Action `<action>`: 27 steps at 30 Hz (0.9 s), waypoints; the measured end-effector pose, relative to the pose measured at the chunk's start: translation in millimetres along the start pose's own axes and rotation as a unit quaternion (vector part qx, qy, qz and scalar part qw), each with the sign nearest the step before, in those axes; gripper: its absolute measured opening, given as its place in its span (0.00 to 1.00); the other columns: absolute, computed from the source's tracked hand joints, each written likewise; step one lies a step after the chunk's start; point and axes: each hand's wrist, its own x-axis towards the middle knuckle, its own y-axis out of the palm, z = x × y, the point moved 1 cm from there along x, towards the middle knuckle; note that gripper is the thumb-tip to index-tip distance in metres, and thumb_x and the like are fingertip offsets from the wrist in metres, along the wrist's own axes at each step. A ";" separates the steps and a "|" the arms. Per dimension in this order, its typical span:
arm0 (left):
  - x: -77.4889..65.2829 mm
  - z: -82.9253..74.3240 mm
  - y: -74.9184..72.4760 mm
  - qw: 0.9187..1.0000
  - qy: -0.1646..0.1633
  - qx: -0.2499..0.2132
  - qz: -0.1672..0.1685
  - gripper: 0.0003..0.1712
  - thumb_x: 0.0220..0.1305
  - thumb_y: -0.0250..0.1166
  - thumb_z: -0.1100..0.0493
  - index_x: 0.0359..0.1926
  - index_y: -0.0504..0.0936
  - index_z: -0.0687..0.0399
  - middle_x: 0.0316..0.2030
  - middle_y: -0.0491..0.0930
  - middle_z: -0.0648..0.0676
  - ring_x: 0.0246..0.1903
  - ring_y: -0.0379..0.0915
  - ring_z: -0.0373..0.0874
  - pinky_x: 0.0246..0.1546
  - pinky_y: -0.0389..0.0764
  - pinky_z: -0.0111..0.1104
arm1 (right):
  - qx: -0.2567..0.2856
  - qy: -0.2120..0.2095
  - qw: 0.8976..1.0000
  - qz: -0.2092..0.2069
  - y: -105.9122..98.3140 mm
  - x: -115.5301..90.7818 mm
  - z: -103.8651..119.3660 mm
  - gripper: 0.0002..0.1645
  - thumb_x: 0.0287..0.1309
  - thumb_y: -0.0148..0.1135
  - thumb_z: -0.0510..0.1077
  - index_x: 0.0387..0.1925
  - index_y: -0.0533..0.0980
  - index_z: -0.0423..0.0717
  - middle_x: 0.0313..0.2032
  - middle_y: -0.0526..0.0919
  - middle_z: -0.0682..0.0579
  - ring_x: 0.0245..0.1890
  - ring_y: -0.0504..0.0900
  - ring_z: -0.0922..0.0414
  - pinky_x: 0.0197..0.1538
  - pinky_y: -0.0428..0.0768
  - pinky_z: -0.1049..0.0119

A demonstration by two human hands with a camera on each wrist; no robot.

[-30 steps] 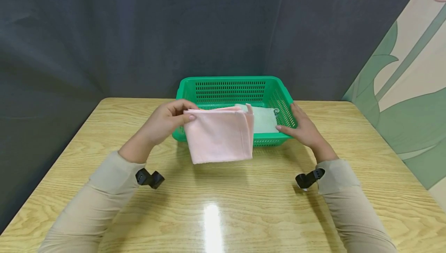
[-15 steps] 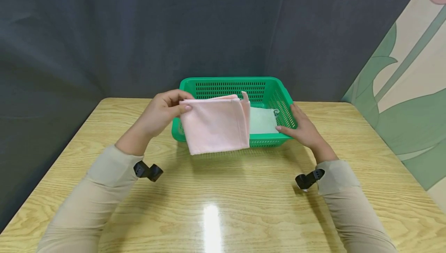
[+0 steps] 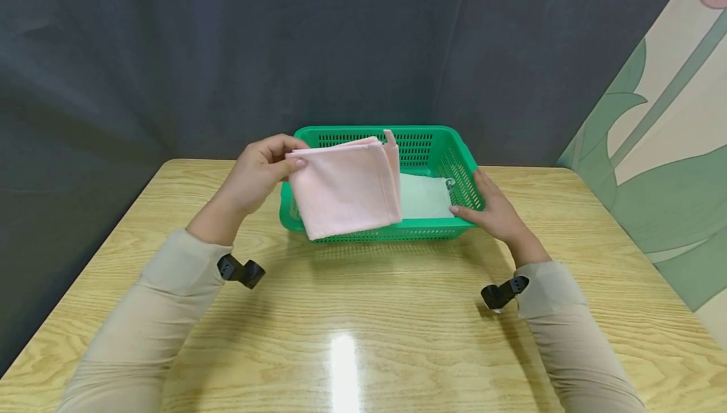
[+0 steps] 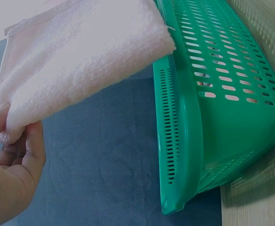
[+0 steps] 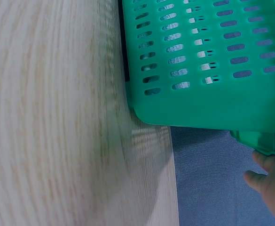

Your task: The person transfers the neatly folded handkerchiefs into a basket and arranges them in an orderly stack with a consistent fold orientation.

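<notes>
A folded pink towel with a small hanging loop is pinched at its top left corner by my left hand. It hangs over the left front of a green plastic basket, overlapping the rim in the head view. Up close in the left wrist view, thumb and fingers clasp the fluffy towel beside the basket's slotted wall. My right hand holds the basket's front right corner, thumb on the front rim and fingers along the right side. Inside the basket lies a pale green cloth with a loop, partly hidden by the towel.
The basket stands on a light wood-grain table, near its back edge. A dark curtain hangs behind, and a wall with painted leaves is at the right. Each wrist carries a small black camera.
My left hand has lifted the pink towel upward and slightly left, from in front of the basket to over its left front. My right hand stays at the basket's corner.
</notes>
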 end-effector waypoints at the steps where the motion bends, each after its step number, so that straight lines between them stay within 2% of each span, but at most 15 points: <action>1: 0.5 -0.2 -0.4 1.000 -0.002 0.000 -0.002 0.11 0.64 0.56 0.65 0.44 0.74 0.68 0.30 0.75 0.45 0.30 0.71 0.38 0.32 0.75 0.27 | 0.000 0.001 1.000 0.000 0.1 0.0 0.0 0.58 0.55 0.58 0.56 0.69 0.33 0.36 0.70 0.33 0.38 0.69 0.34 0.40 0.65 0.42 0.38; 7: 4.4 -0.5 -3.1 1.000 -0.004 0.002 -0.017 0.09 0.64 0.56 0.64 0.43 0.76 0.64 0.29 0.74 0.44 0.30 0.71 0.38 0.32 0.75 0.28 | 0.002 0.003 1.000 0.002 0.3 0.2 0.3 0.58 0.55 0.58 0.56 0.69 0.33 0.36 0.70 0.33 0.39 0.69 0.34 0.40 0.65 0.42 0.38; 15: 11.9 0.0 -5.5 0.999 0.007 -0.020 -0.033 0.05 0.62 0.57 0.66 0.38 0.78 0.55 0.27 0.74 0.42 0.30 0.70 0.37 0.32 0.75 0.27 | 0.001 0.000 1.000 0.003 -0.3 0.0 0.4 0.58 0.56 0.58 0.56 0.69 0.33 0.36 0.70 0.33 0.38 0.69 0.34 0.40 0.65 0.42 0.38; 27: 20.6 0.3 -8.2 0.998 0.001 -0.017 -0.057 0.05 0.63 0.57 0.65 0.39 0.77 0.57 0.27 0.74 0.42 0.31 0.71 0.36 0.33 0.75 0.25 | 0.006 -0.008 1.000 0.001 0.4 0.0 0.5 0.57 0.56 0.58 0.55 0.69 0.33 0.35 0.70 0.33 0.39 0.69 0.34 0.41 0.65 0.42 0.39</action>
